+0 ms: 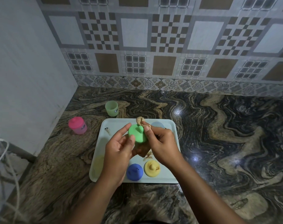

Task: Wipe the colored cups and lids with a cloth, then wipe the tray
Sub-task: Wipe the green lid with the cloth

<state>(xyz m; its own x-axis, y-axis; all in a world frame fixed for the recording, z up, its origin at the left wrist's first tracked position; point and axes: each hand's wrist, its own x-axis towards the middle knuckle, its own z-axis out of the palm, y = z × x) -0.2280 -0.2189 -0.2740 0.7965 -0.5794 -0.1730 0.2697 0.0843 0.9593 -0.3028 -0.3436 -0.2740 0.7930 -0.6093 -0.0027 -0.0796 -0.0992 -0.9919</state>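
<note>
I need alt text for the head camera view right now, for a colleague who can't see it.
Two hands hold a green lid above a pale tray: the left hand grips it, the right hand rubs it with a brown cloth. A blue lid and yellow lid lie on the tray; a pink cup and green cup stand on the counter.

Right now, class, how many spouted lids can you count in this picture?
4. A green lid held in both hands above the tray; a blue lid and a yellow lid on the tray's near edge; a pink lid on the pink cup. The hands may hide more.
</note>
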